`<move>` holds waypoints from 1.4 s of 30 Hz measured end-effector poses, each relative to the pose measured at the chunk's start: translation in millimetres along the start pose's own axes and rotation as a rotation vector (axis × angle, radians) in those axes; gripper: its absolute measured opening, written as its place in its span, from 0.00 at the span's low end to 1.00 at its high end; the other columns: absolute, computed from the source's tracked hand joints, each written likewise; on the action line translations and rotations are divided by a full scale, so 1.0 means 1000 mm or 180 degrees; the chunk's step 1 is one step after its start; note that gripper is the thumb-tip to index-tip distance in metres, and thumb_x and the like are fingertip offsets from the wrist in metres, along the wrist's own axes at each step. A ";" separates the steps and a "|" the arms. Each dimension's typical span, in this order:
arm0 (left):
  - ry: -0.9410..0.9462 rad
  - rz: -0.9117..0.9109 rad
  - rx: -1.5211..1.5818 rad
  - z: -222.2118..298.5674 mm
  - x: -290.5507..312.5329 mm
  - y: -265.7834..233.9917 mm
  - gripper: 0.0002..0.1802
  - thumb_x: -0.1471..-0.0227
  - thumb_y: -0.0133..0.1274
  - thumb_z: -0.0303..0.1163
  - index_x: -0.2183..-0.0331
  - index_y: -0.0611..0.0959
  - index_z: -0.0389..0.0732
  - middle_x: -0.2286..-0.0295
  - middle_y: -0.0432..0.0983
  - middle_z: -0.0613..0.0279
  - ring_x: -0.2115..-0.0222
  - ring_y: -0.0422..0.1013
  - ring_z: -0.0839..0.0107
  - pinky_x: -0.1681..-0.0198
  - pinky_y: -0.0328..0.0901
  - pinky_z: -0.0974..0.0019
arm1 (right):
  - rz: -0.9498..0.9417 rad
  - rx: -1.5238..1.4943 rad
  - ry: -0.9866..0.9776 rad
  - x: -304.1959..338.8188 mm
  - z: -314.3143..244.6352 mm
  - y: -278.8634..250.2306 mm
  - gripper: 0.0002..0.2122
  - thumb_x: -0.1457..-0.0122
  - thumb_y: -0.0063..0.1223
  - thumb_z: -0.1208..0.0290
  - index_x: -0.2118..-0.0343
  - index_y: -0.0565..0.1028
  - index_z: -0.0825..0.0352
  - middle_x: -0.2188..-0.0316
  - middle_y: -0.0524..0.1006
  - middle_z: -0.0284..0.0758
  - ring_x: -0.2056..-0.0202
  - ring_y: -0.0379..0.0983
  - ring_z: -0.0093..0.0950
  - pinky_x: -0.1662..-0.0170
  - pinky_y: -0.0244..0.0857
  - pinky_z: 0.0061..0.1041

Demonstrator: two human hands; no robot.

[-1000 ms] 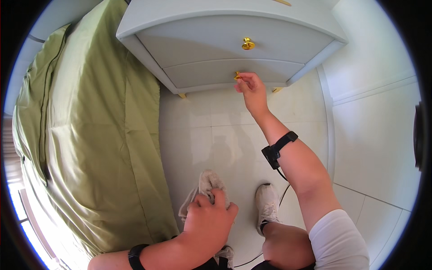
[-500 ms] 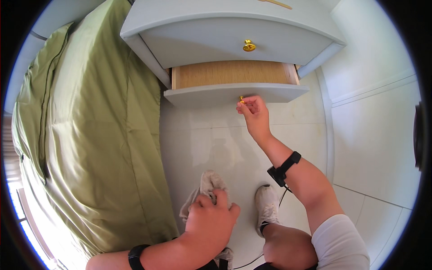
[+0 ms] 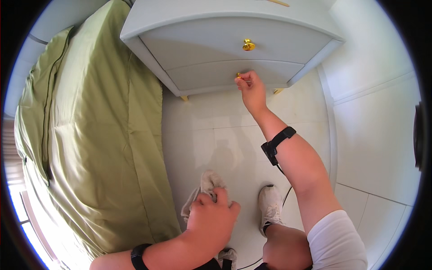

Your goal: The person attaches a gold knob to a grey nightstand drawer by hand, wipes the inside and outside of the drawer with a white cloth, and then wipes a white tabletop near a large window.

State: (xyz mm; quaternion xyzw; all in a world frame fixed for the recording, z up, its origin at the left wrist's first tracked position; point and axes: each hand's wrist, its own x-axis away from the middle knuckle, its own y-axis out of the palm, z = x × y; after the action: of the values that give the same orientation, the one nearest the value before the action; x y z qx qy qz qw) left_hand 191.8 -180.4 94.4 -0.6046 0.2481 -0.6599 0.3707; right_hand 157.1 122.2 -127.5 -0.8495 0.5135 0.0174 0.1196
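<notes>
My right hand (image 3: 252,90) pinches the small gold knob (image 3: 238,75) of the lower drawer (image 3: 198,77), which is pushed in level with the grey nightstand's front. Above it, the upper drawer (image 3: 193,42) is closed too, with its own gold knob (image 3: 248,44). Low in front of me, my left hand (image 3: 211,211) is closed around a crumpled greyish-white cloth (image 3: 209,181); part of the cloth hangs out past the fingers.
A bed with a green cover (image 3: 99,135) runs along the left side. White panels (image 3: 373,139) stand on the right. A thin wooden stick (image 3: 279,3) lies on the nightstand top (image 3: 225,8). My shoe (image 3: 271,204) rests on the tiled floor (image 3: 193,139), near a black cable (image 3: 286,198).
The lower drawer, half out before, has slid in and shut. My right hand moved forward with its knob. The left hand and cloth have stayed nearly still.
</notes>
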 end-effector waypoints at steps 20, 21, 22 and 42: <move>-0.0197 0.0081 0.0271 0.010 0.022 -0.019 0.20 0.51 0.58 0.34 0.54 0.78 0.44 0.48 0.63 0.39 0.55 0.70 0.42 0.57 0.72 0.51 | -0.2962 0.1941 -0.1415 0.138 0.029 -0.119 0.14 0.43 0.53 0.71 0.53 0.71 0.60 0.67 0.74 0.36 0.74 0.74 0.37 0.70 0.70 0.35; -0.0227 0.0032 0.0325 0.009 0.022 -0.022 0.19 0.52 0.58 0.33 0.55 0.78 0.43 0.49 0.64 0.39 0.56 0.71 0.42 0.58 0.72 0.51 | -0.3220 0.1868 -0.1291 0.158 0.035 -0.130 0.14 0.44 0.53 0.70 0.54 0.71 0.60 0.68 0.74 0.35 0.74 0.74 0.37 0.69 0.71 0.35; -0.0220 0.0006 0.0365 0.008 0.019 -0.025 0.19 0.52 0.58 0.33 0.55 0.78 0.43 0.49 0.64 0.39 0.56 0.71 0.42 0.58 0.72 0.51 | -0.3448 0.1877 -0.1229 0.177 0.041 -0.143 0.15 0.44 0.52 0.71 0.53 0.71 0.59 0.68 0.74 0.35 0.73 0.74 0.37 0.69 0.71 0.35; 0.0418 -0.1403 0.0257 -0.024 -0.014 -0.030 0.16 0.51 0.55 0.37 0.59 0.81 0.44 0.55 0.69 0.45 0.64 0.71 0.49 0.67 0.67 0.52 | -0.2179 0.2563 0.1410 0.225 -0.068 -0.256 0.07 0.42 0.55 0.79 0.61 0.74 0.65 0.68 0.78 0.38 0.70 0.78 0.36 0.67 0.72 0.31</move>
State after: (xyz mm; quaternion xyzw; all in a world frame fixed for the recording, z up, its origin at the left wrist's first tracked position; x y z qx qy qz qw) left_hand 162.1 -154.5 105.8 -0.5845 0.1071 -0.7723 0.2246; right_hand 481.0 25.7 -47.8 -0.8382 0.1881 -0.3978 0.3221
